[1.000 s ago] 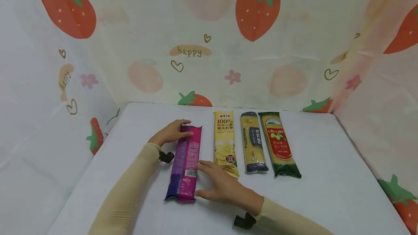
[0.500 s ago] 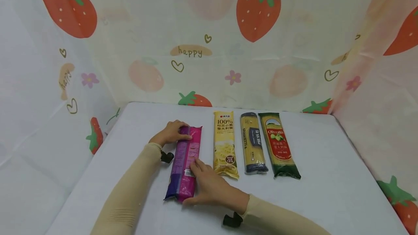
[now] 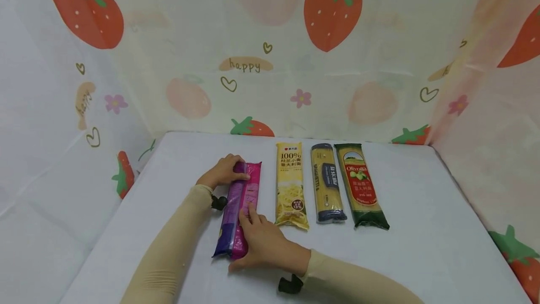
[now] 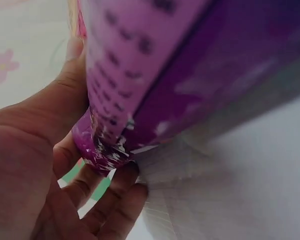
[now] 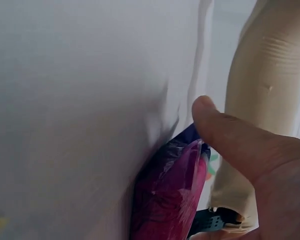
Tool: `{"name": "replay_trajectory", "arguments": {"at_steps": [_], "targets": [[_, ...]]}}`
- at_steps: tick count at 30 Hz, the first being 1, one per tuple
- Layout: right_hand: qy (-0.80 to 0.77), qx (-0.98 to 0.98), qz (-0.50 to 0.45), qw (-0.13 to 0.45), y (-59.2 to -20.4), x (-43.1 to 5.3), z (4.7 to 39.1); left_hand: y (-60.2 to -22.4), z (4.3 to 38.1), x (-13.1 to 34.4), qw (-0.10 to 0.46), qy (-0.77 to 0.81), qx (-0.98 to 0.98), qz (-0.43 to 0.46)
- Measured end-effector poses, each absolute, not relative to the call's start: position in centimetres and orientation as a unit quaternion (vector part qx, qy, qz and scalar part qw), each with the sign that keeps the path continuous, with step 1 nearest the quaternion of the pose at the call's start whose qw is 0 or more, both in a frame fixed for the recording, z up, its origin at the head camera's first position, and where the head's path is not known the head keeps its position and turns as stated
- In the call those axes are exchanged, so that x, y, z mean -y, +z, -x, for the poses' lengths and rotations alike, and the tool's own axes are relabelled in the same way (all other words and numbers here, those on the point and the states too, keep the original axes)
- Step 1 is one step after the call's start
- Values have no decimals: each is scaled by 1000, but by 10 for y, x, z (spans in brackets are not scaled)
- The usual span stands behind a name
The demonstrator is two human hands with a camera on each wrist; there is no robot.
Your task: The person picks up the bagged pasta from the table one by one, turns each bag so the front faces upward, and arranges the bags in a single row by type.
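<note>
A long pink-and-purple packet (image 3: 229, 219) lies lengthwise on the left half of the white table. My left hand (image 3: 221, 171) grips its far end, the thumb over the top. In the left wrist view, its fingers curl around the crinkled end of the packet (image 4: 165, 75). At the near right corner, my right hand (image 3: 270, 244) holds the packet, with fingers over the pink side and the thumb by the near end. The right wrist view shows that thumb beside the packet's sealed end (image 5: 182, 150); the other fingers are mostly hidden there.
To the right lie a yellow pasta packet (image 3: 289, 184), a spaghetti packet with dark blue ends (image 3: 326, 184) and a green-and-red pasta packet (image 3: 360, 186), side by side. A strawberry-print curtain (image 3: 194, 27) encloses the table (image 3: 422, 247) at the back and sides.
My right hand has moved left from beside the packet onto its near right side and now holds it. The left hand keeps to the far end, its thumb settled lower. The other packets are unmoved.
</note>
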State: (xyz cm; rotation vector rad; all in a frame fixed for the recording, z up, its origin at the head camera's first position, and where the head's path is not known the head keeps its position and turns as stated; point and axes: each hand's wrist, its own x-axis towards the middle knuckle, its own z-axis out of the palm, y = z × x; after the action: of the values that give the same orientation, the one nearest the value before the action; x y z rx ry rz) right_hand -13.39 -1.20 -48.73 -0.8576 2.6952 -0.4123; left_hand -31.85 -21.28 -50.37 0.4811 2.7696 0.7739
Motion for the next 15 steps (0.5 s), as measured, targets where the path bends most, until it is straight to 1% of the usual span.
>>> {"name": "replay_trajectory", "arguments": {"at_steps": [8, 15], "targets": [[-107, -943, 296, 109, -488, 16, 133, -498, 314, 209, 126, 279, -940, -148], [-96, -944, 300, 103, -490, 18, 130, -496, 311, 212, 122, 283, -942, -136]]}}
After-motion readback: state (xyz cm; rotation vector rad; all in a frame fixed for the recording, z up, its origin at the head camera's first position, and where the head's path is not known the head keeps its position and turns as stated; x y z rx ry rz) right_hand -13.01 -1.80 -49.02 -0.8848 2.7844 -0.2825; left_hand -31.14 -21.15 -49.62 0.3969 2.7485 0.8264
